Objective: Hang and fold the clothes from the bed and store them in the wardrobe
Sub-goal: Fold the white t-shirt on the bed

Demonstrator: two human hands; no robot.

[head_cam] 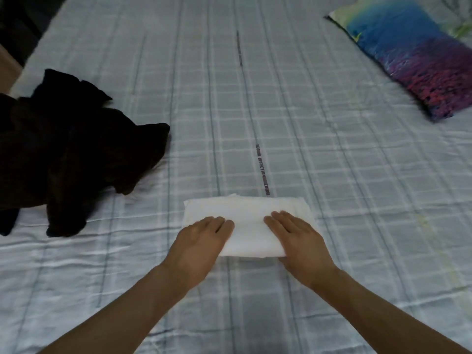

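Both hands lie flat on a folded white cloth in the middle of the bed. The left hand rests on the near left part of the cloth, with its fingers straight and close together, pointing up and a little to the right. The right hand rests on the near right part, with its fingers straight too, pointing up and a little to the left. Neither hand grips anything; they just press down with open palms. A strip of white cloth shows between the two hands, and more of it sticks out past the fingertips on the far side.

The cloth is a neat, small rectangle. It sits on a pale blue checked sheet with thin dark lines and a line of small letters running up from the cloth.

To the left, well apart from the hands, lies a crumpled pile of black clothes. Far off at the top right is a bright pillow in blue, purple and red.
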